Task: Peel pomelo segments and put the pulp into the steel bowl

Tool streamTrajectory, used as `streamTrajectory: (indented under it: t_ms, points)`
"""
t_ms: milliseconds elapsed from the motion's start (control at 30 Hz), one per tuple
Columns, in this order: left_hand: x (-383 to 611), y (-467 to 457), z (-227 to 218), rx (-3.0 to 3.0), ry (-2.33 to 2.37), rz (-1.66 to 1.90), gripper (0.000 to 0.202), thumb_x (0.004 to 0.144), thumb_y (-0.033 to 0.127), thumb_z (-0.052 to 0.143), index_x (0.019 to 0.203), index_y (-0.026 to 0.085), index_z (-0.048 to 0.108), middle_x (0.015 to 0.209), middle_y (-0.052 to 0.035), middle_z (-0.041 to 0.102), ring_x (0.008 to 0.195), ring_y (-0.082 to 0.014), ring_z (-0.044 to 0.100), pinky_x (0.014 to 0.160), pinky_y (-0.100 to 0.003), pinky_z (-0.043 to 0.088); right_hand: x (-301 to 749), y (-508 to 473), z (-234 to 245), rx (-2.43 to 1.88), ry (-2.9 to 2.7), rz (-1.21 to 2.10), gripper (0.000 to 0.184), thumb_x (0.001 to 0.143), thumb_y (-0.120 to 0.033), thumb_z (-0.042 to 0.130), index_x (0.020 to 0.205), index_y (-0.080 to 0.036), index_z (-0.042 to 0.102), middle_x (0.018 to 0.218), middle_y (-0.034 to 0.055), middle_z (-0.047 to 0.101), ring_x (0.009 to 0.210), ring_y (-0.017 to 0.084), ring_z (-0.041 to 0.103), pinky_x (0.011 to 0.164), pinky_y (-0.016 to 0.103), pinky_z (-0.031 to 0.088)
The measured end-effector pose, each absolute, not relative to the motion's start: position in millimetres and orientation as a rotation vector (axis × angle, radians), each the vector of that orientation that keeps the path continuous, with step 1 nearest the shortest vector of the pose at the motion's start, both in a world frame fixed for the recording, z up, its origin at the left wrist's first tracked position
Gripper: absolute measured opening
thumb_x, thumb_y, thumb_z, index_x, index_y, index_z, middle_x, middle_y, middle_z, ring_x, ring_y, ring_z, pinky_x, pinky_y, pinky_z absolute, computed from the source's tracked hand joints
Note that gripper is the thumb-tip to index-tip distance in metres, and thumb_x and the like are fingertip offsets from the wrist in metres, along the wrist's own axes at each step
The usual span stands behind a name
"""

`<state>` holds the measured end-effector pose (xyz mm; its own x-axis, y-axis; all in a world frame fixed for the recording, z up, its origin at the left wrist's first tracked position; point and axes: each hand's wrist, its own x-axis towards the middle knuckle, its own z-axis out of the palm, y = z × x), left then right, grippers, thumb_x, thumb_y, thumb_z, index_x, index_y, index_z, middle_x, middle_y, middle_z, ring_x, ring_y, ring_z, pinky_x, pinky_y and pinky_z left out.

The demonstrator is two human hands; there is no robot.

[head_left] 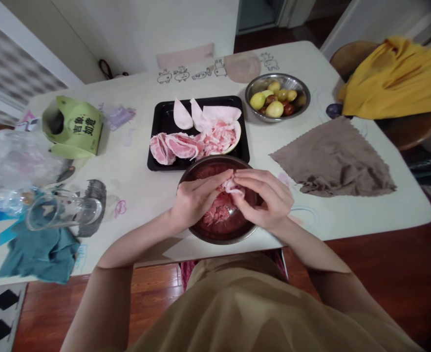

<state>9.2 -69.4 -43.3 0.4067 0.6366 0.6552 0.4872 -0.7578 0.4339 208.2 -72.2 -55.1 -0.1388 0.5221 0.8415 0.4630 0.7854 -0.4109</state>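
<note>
Both my hands meet over a dark metal bowl (201, 232) at the table's near edge. My left hand (197, 195) and my right hand (265, 194) pinch a pale pink pomelo segment (232, 186) between their fingertips. Loose pink pomelo flesh (219, 211) lies in the bowl below. Just behind the bowl a black tray (164, 117) holds peeled pomelo segments (175, 146), torn pulp and white rind pieces (182, 115).
A steel bowl of small green and red fruits (277, 96) stands at the back right. A brown cloth (334, 159) lies right of the bowls. To the left: a glass on its side (63, 211), a teal cloth (39, 249), a green box (72, 126), plastic bags (17, 159). A yellow garment (398, 76) drapes a chair.
</note>
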Motion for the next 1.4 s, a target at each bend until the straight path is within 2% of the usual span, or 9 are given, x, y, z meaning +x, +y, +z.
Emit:
streamTrajectory:
  t_ms: [100,367,667,867,967,1133,1300,1400]
  points:
    - [8.8,-71.8,-45.5,2.598,0.985,1.316,0.051,0.095,0.005,0.062,0.143,0.019,0.058,0.125,-0.0064,0.076,0.107,-0.0145,0.077,0.101,-0.021,0.061,203.3,-74.8,-54.2,-0.775,-1.800,-0.052,0.040,0.080,-0.018,0.083,0.117,-0.024,0.072,0.097,0.0058,0.080,0.089,0.023,0.076,0.078,0.038,0.066]
    - [2.6,-68.0,-46.6,2.743,0.968,1.329,0.054,0.095,0.004,0.063,0.147,0.016,0.053,0.131,-0.0097,0.072,0.116,-0.0166,0.073,0.103,-0.023,0.061,202.3,-76.5,-52.5,-0.753,-1.822,-0.022,0.050,0.085,-0.006,0.073,0.130,-0.026,0.069,0.108,0.0041,0.080,0.096,0.021,0.078,0.084,0.035,0.068]
    - [-8.2,-74.8,-21.4,2.910,1.001,1.373,0.061,0.094,0.005,0.064,0.151,0.015,0.048,0.133,-0.0099,0.071,0.123,-0.0240,0.069,0.103,-0.032,0.063,199.4,-69.7,-18.1,-0.799,-1.891,0.017,0.016,0.086,-0.017,0.077,0.101,-0.020,0.072,0.094,0.0059,0.081,0.085,0.017,0.078,0.079,0.028,0.066]
    - [-18.0,-69.9,-16.2,2.955,1.092,1.508,0.057,0.094,0.011,0.066,0.149,0.015,0.052,0.130,-0.0084,0.073,0.126,-0.0271,0.067,0.107,-0.037,0.062,183.9,-61.7,-4.4,-0.767,-1.916,0.018,0.025,0.086,-0.014,0.074,0.110,-0.021,0.072,0.104,0.0066,0.081,0.096,0.020,0.078,0.091,0.035,0.067]
    - [-23.0,-64.8,-15.3,2.995,1.190,1.558,0.055,0.094,0.011,0.067,0.147,0.014,0.054,0.131,-0.0077,0.073,0.128,-0.0278,0.066,0.105,-0.036,0.063,171.6,-57.4,-0.8,-0.760,-1.833,0.069,0.026,0.085,-0.011,0.073,0.109,-0.021,0.073,0.101,0.0055,0.081,0.091,0.019,0.079,0.087,0.033,0.067]
    - [-31.5,-58.4,-14.1,3.031,1.244,1.628,0.058,0.093,0.009,0.068,0.148,0.020,0.054,0.133,-0.0052,0.071,0.119,-0.0255,0.072,0.098,-0.035,0.067,154.1,-48.8,1.5,-0.752,-1.742,0.154,0.019,0.085,-0.010,0.070,0.100,-0.021,0.072,0.092,0.0035,0.081,0.087,0.018,0.078,0.083,0.031,0.068]
    - [-35.1,-59.6,-19.6,3.044,1.241,1.553,0.060,0.094,0.012,0.067,0.151,0.020,0.050,0.135,-0.0069,0.070,0.117,-0.0250,0.073,0.093,-0.033,0.068,148.8,-46.0,-1.5,-0.765,-1.728,0.157,0.018,0.084,-0.008,0.066,0.095,-0.022,0.070,0.090,0.0034,0.079,0.087,0.017,0.077,0.079,0.032,0.067]
    - [-31.4,-60.8,-21.4,3.016,1.249,1.558,0.057,0.093,0.010,0.069,0.147,0.015,0.054,0.133,-0.0097,0.071,0.117,-0.0244,0.073,0.089,-0.028,0.068,149.8,-45.5,-4.9,-0.758,-1.717,0.194,0.017,0.084,-0.007,0.064,0.092,-0.021,0.069,0.090,0.0042,0.078,0.087,0.017,0.077,0.078,0.031,0.066]
